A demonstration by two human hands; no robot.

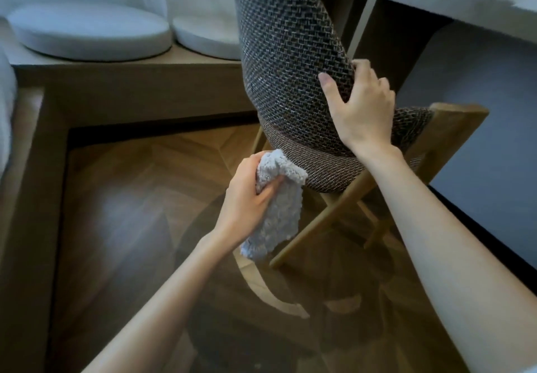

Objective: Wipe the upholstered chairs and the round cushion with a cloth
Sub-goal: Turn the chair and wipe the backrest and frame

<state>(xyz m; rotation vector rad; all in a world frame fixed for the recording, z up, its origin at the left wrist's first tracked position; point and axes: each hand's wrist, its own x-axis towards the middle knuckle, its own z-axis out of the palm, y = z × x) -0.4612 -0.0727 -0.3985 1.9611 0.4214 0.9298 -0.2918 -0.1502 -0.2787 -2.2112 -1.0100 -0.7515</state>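
Cloth [279, 213]: held bunched in left hand [247, 195], pressed to seat edge of chair [290, 53] beside desk [465, 6]. Gripped chair back edge with right hand [363, 114], thumb wide. Judged cloth soft, limp, light; chair stiff, heavier, best steadied by back.

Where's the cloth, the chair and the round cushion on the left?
cloth [283, 213], head view, on its hanging lower part.
chair [290, 53], head view, on its woven backrest.
left round cushion [87, 29], head view, on its flat top.
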